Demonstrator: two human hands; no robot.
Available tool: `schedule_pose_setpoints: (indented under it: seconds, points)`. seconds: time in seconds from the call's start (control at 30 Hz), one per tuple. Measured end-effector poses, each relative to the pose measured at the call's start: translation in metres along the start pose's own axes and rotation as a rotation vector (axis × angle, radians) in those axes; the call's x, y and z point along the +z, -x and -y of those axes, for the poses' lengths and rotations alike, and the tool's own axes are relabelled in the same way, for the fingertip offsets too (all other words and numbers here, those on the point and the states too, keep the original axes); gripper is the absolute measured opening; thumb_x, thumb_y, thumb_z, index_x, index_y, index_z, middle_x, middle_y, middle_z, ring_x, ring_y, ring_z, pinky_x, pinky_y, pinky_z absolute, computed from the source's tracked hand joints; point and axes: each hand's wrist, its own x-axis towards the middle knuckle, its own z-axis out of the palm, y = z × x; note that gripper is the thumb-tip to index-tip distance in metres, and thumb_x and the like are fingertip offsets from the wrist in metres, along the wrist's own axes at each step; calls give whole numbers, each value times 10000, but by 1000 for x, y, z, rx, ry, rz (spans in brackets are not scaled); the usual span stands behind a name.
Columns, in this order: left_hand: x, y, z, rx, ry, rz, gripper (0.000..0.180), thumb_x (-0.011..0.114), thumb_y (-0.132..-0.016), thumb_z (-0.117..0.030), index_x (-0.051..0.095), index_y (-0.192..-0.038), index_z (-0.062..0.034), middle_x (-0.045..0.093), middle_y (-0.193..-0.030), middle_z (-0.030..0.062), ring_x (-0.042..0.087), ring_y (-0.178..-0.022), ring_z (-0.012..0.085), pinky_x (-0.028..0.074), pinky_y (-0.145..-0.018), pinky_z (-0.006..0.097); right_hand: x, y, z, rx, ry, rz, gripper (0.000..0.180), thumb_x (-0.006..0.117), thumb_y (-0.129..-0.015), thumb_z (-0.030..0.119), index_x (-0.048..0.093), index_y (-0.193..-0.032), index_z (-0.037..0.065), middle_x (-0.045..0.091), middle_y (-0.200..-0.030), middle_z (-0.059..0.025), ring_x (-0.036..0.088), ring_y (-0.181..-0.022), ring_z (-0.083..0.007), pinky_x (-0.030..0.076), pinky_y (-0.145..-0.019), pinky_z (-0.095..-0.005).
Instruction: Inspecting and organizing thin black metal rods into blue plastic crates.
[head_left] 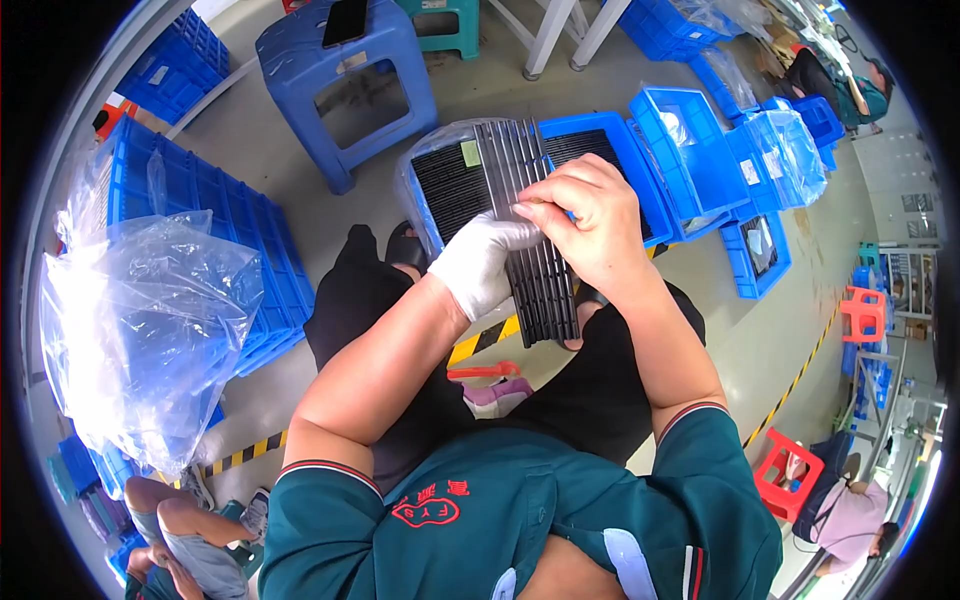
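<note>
A black ribbed panel (541, 290), long and narrow with several parallel bars and cross ribs, is held up over my lap. My left hand (472, 268), in a white glove, grips its left edge with the thumb across the front. My bare right hand (597, 222) is closed in a pinch at the panel's middle, thumb against forefinger. What lies between those fingertips is too small to make out. Behind the panel, a blue bin (427, 218) lined with clear plastic holds black ribbed parts (447, 190). A second blue bin (655, 205) to its right also contains dark ribbed parts.
A blue stool (345, 60) bears a dark phone (345, 22). Stacked blue crates (225, 235) with clear plastic film (150, 330) stand at left. More blue bins (690, 140) are at right. Red stools (862, 314) and other people (850, 515) are farther off.
</note>
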Motion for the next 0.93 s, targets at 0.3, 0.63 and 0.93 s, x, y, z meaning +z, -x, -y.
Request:
schedule_pose_setpoints:
  seconds: [0.3, 0.63, 0.93]
  points:
    - [-2, -4, 7, 24, -13, 18, 234, 565, -875, -11, 604, -1106, -18, 657, -1013, 91, 646, -958, 205, 518, -878, 364, 6, 1, 0, -104, 84, 16, 101, 764, -679, 133, 704, -743, 84, 646, -717, -39, 590, -724, -228, 449, -701, -353]
    - [1, -4, 3, -1, 43, -11, 247, 589, -879, -37, 582, -1125, -20, 627, -1021, 86, 631, -948, 213, 528, -832, 400, 1, 0, -1, 84, -165, -2, 88, 753, -707, 86, 707, -776, 58, 645, -721, -55, 592, -702, -220, 470, -647, -326]
    - [-8, -6, 4, 9, 12, 27, 285, 613, -866, -36, 575, -1148, -15, 619, -1053, 92, 605, -1012, 217, 507, -878, 410, 1, -1, -3, -36, -94, 59, 91, 752, -721, 66, 724, -807, 71, 665, -750, -50, 599, -737, -198, 478, -677, -322]
